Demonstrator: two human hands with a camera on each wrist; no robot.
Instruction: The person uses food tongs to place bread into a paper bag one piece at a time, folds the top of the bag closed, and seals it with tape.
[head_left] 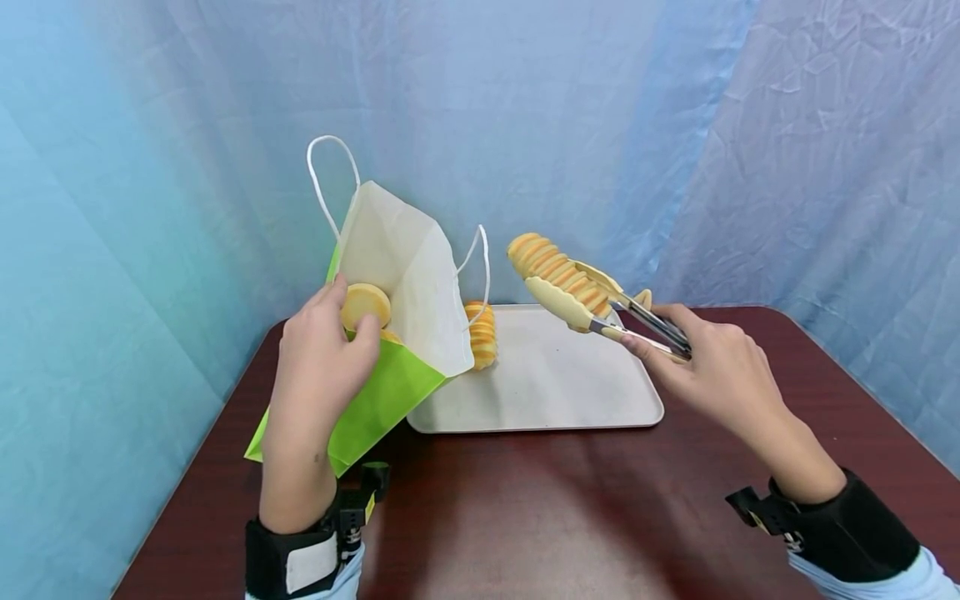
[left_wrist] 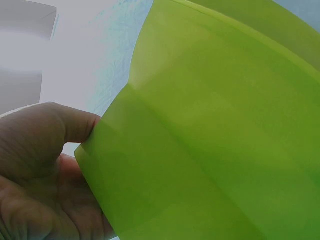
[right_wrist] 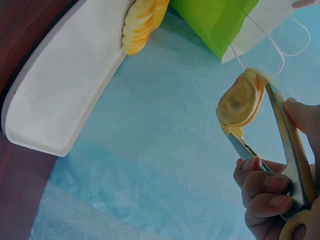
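Note:
A green paper bag (head_left: 375, 392) with a white inside and white cord handles leans open toward the tray (head_left: 555, 400). My left hand (head_left: 322, 358) grips its near rim (left_wrist: 165, 165), thumb inside, next to a round yellow bread (head_left: 366, 303) lying in the bag's mouth. My right hand (head_left: 705, 367) squeezes metal tongs (head_left: 600, 312) with cream tips, which clamp a ridged orange-yellow bread roll (head_left: 558, 268) in the air above the tray, just right of the bag. The right wrist view shows the roll (right_wrist: 242, 100) end-on between the tong arms. Another ridged roll (head_left: 481, 335) lies on the tray's left end, half behind the bag.
The tray (right_wrist: 60, 95) sits at the back middle of a dark reddish-brown table (head_left: 540, 508). Crumpled blue cloth (head_left: 570, 125) hangs behind and on both sides. Black wrist straps (head_left: 847, 525) are on both forearms.

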